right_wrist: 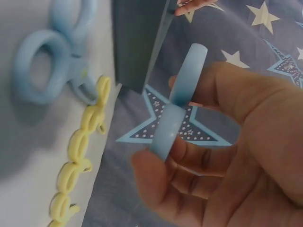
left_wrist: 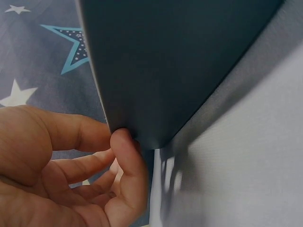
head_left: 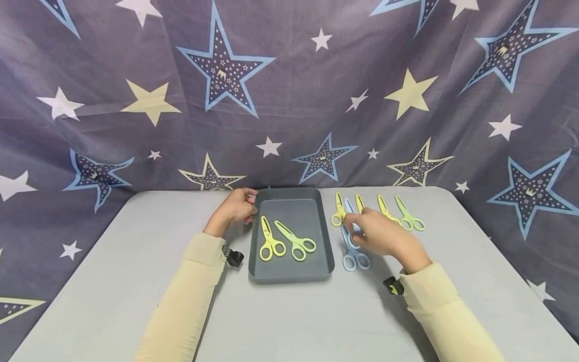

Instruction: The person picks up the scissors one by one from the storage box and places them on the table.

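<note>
Tray (head_left: 294, 208) is pinched at left rim by left hand (head_left: 235, 207). Blue scissors (right_wrist: 169, 126) are gripped by right hand (head_left: 380, 234) beside it.

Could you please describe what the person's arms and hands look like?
The left sleeve and right sleeve are pale yellow, broad-cuffed. The left device and right device at the cuffs are black, the right showing a yellow-green patch. The left hand and right hand wear no gloves.

I see dark cloth (head_left: 289, 115) behind pale gray surface (head_left: 289, 322). White, yellow, blue-edged stars (head_left: 410, 94) on cloth. Tiny crowns (head_left: 221, 74) inside some.
</note>
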The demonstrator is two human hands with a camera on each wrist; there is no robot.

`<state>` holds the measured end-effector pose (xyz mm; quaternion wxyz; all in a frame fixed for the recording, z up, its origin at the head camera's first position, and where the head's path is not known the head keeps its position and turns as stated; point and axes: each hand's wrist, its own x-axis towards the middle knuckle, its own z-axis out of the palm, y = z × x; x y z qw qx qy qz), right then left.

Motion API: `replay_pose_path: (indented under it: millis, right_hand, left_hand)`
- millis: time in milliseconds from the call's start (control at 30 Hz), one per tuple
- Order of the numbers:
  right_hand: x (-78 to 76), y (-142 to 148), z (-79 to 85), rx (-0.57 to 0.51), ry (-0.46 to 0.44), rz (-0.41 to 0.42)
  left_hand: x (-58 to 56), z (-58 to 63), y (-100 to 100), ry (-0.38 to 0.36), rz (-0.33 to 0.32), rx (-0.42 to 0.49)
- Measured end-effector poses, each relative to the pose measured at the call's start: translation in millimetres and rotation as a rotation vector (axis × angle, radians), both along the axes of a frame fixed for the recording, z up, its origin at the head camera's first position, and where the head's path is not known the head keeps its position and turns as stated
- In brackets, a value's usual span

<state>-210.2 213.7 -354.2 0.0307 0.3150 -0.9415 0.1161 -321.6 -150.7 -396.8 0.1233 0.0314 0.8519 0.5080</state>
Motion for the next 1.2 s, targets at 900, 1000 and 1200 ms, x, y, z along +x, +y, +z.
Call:
replay_pose_path:
  millis: [900, 1000, 1200]
  right_hand:
    - [10.2, 21.5, -6.4, 0.177, -0.395, -0.212]
    - [9.9, 21.7, -8.2, 0.164, -0.415, -0.212]
    - [9.6, 23.4, -11.5, 0.125, -0.497, -0.277]
  left_hand:
    - [-0.6, -1.5, 1.1, 0.009, -0.002, 0.010]
    - [-0.9, -1.8, 1.0, 0.005, 0.005, 0.016]
    - [-1.9, -2.9, 0.2, -0.002, 0.006, 0.017]
